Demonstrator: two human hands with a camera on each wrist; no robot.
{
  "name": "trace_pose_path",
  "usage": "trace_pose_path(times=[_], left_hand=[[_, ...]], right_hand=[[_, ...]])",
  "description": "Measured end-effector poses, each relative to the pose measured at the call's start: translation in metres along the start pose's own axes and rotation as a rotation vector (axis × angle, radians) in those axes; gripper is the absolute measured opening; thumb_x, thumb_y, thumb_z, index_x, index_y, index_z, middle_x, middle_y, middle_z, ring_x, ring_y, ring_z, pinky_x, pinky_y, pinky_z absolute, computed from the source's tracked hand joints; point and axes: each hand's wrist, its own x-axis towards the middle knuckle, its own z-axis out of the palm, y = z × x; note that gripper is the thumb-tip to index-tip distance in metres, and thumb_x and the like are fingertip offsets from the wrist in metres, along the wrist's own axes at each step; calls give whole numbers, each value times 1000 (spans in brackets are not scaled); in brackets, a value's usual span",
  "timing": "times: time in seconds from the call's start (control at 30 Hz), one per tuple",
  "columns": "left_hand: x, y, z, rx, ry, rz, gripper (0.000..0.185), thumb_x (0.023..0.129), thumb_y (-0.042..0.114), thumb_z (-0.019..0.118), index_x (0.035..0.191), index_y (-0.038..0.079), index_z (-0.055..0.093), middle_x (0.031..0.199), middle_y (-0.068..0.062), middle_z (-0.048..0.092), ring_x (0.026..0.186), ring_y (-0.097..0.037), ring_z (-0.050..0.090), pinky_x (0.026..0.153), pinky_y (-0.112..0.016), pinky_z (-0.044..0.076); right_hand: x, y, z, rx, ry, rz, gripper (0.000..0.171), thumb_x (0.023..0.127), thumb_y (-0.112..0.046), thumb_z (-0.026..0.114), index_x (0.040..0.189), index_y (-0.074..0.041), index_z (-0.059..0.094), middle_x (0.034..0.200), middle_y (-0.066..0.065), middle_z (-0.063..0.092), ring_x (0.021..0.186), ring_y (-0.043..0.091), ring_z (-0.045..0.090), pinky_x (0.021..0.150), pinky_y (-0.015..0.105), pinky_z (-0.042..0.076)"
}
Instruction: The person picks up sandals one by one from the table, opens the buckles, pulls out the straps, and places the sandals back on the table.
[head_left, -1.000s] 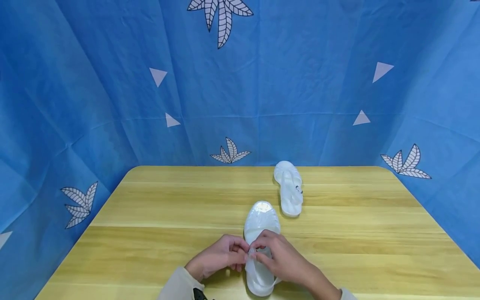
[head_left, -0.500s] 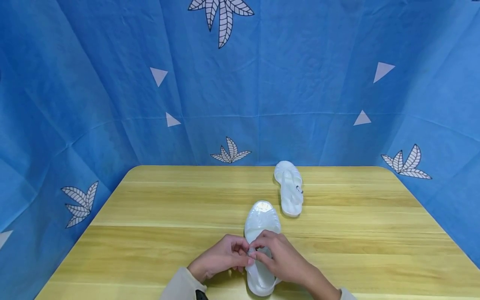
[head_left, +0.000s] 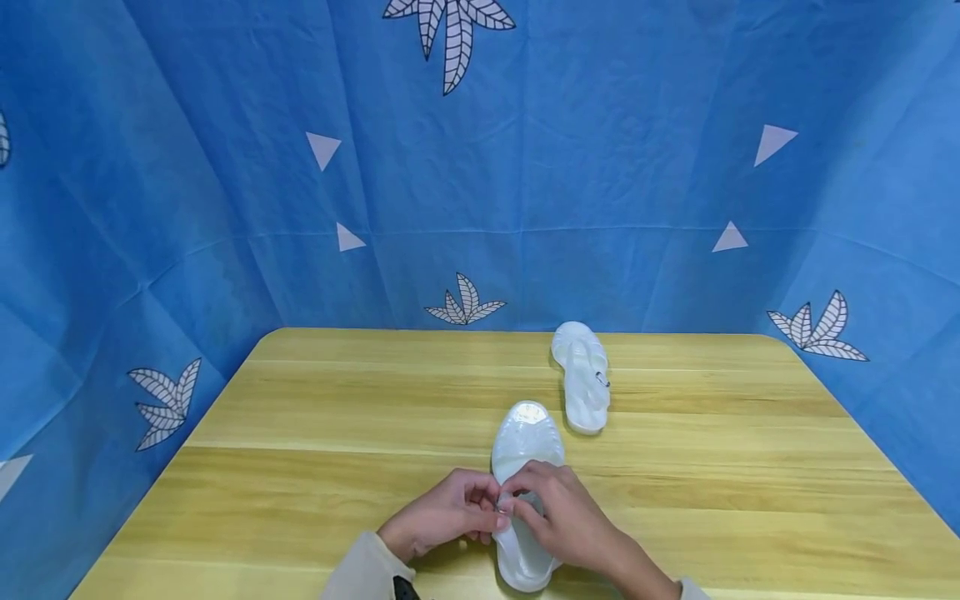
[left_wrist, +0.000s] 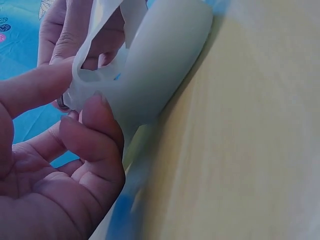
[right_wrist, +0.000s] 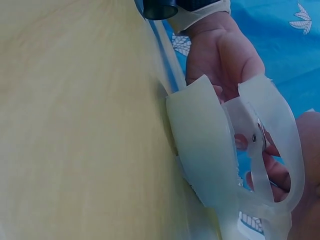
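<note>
Pinching the strap (head_left: 517, 505) from its left side, the left hand (head_left: 442, 521) sits low on the table (head_left: 315, 467), close to the near edge. Its thumb and fingers (left_wrist: 97, 127) press on the strap end, so the soft strip cannot slip away. A small metal buckle (left_wrist: 63, 102) peeks out by the thumb.

Next comes the shoe (head_left: 525, 492), a clear jelly sandal. It lies flat near the middle of the near edge, toe pointing to the far edge, so the strap stands up where both hands can get at it.

On its right side, the right hand (head_left: 570, 521) nips the same strap. Both hands are together, fingertips almost meeting over the shoe. One holds the strap steady while the other works on it.

Farther right, near the far edge, the other shoe (head_left: 583, 377) lies alone, well apart from the hands.
</note>
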Motion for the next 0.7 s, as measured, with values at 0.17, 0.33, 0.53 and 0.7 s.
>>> trace_pose_path(times=[0.17, 0.33, 0.53, 0.7], left_hand=[[0, -1, 0, -7, 1, 3, 28, 84, 7, 68, 94, -14, 53, 70, 2, 57, 58, -9, 52, 50, -20, 41], [0, -1, 0, -14, -7, 10, 29, 84, 7, 68, 94, -15, 53, 70, 2, 57, 58, -9, 52, 51, -20, 41], [0, -2, -1, -9, -17, 21, 28, 84, 7, 67, 94, -15, 53, 70, 3, 56, 58, -9, 52, 51, -20, 41], [0, -1, -1, -3, -7, 11, 26, 84, 8, 68, 96, -12, 55, 72, 2, 57, 59, -9, 53, 52, -21, 42]], right_hand=[[1, 0, 2, 16, 25, -15, 5, 87, -24, 66, 87, -20, 69, 86, -13, 64, 82, 1, 58, 72, 26, 46], [1, 0, 3, 46, 23, -8, 6, 89, -23, 64, 87, -19, 67, 86, -12, 64, 82, 1, 59, 70, 24, 49], [1, -1, 5, 27, 36, -5, 8, 91, -24, 61, 88, -18, 66, 86, -12, 65, 81, 2, 59, 70, 24, 48], [1, -2, 7, -2, 69, -24, 5, 90, -18, 63, 87, -15, 66, 85, -10, 66, 80, 3, 60, 69, 23, 48]])
